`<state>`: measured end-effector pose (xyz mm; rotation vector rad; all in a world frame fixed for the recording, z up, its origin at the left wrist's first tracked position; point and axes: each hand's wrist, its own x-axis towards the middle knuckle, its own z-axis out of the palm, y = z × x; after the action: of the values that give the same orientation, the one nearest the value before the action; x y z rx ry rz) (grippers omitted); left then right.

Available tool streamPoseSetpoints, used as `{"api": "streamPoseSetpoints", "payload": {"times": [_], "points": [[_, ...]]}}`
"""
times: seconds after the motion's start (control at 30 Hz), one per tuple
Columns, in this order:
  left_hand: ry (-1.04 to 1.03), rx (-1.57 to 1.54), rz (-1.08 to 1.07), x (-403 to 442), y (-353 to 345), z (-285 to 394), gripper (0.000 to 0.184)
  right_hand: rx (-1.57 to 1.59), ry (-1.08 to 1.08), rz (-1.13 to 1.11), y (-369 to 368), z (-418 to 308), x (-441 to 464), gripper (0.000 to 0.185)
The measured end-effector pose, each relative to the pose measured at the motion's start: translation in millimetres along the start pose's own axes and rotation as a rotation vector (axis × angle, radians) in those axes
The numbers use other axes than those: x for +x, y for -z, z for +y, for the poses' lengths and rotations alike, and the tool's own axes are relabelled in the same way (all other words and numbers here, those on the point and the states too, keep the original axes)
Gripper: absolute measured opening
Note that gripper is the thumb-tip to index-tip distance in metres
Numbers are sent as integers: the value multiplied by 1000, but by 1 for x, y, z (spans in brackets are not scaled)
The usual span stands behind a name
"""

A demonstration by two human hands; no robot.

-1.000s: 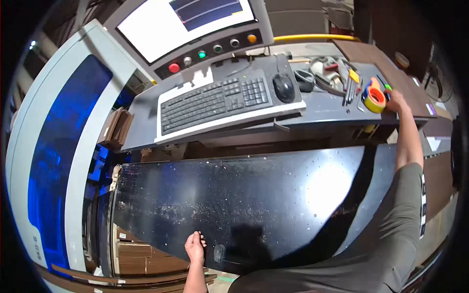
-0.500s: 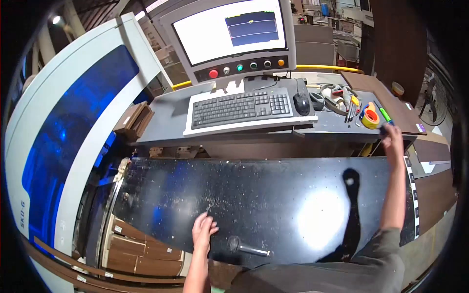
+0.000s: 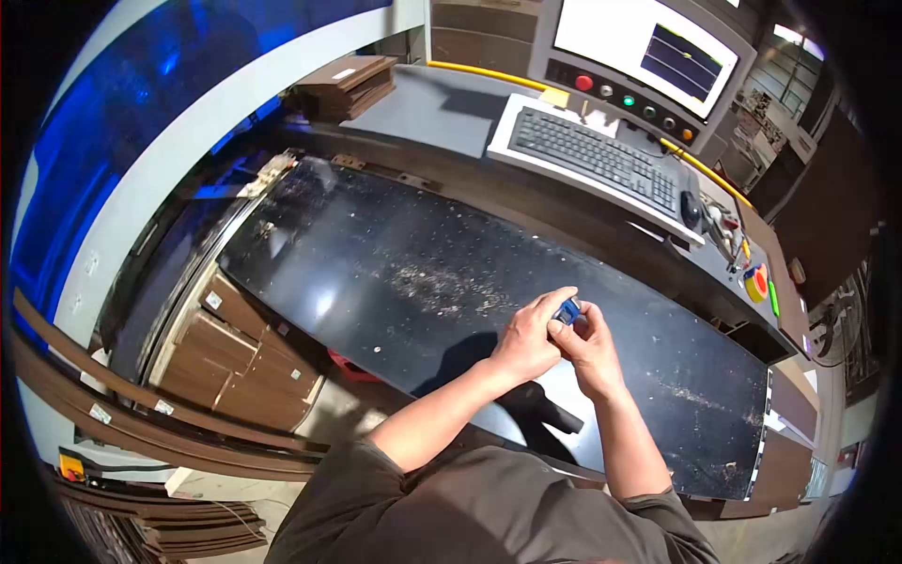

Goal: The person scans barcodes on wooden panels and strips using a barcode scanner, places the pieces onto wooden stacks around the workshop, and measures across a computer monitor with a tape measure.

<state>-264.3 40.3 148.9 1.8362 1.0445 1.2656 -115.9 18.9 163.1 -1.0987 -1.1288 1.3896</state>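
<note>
A small blue object [image 3: 567, 311] with dark parts sits between my two hands above the black table [image 3: 423, 216]. My left hand [image 3: 528, 343] closes on it from the left, and my right hand [image 3: 589, 348] grips it from the right with thumb and fingers. Much of the object is covered by fingers, so its kind is unclear. Below my wrists lies a dark tool with a cylinder-like end [image 3: 556, 411] on the table, partly hidden by my left forearm.
Wood dust lies on the table. Beyond it are a keyboard [image 3: 597, 158], a mouse [image 3: 692, 209], a monitor [image 3: 648, 47] and a yellow tape roll [image 3: 755, 283]. Brown boards [image 3: 343, 85] are stacked beside the blue-windowed machine [image 3: 141, 122]. Long brown strips [image 3: 169, 414] run along the left.
My right hand has come back from beside the tape roll to the table. My left hand has met it, and both hold the small blue object. The view has turned and shifted left.
</note>
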Motion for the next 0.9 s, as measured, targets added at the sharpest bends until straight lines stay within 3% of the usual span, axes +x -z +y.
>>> {"api": "streamPoseSetpoints", "payload": {"times": [0.17,0.3,0.37,0.43,0.53,0.67,0.8,0.9], "points": [[8,-116,-23,-12,59,-32,55,-239,-51,-24,-37,-4,12,32],[156,-233,-88,-23,84,-46,46,-61,-53,1,-33,14,29,32],[300,-409,-116,-37,85,-77,41,81,-67,145,-20,10,47,31],[524,-590,-85,-57,95,-85,38,158,-36,148,20,8,72,27],[762,-682,87,-97,104,-113,43,326,-115,326,74,9,122,32],[876,-647,268,-141,112,-129,40,400,-120,442,131,11,190,79],[854,-624,364,-151,104,-130,39,537,-150,619,175,22,270,79],[838,-552,365,-148,100,-132,36,494,-169,608,190,26,314,60]]}}
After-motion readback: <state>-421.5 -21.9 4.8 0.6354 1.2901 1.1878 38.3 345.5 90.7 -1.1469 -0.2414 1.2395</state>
